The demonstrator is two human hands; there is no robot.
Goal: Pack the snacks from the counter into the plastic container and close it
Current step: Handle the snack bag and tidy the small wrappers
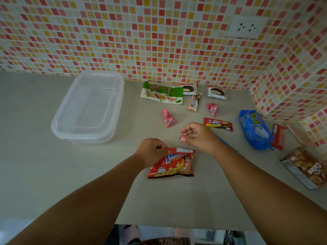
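A clear plastic container [88,106] with its lid on sits at the back left of the counter. My left hand [151,151] pinches the top edge of a red potato snack bag [172,165] and holds it just above the counter. My right hand [196,135] hovers beside the bag's top right corner, fingers curled, nothing clearly in them. Behind lie a green nut bar pack [161,92], two chocolate pie packs [189,88] [217,92], an Oreo stick [193,103], two pink candies [168,119] [211,108] and a red Cream-O pack [218,123].
At the right lie a blue cookie pack [253,129], a red wrapper [278,137] and a brown Collon box [306,167]. Mosaic tile walls close the back and right, with a socket [245,27]. The counter's front edge [177,225] is near me.
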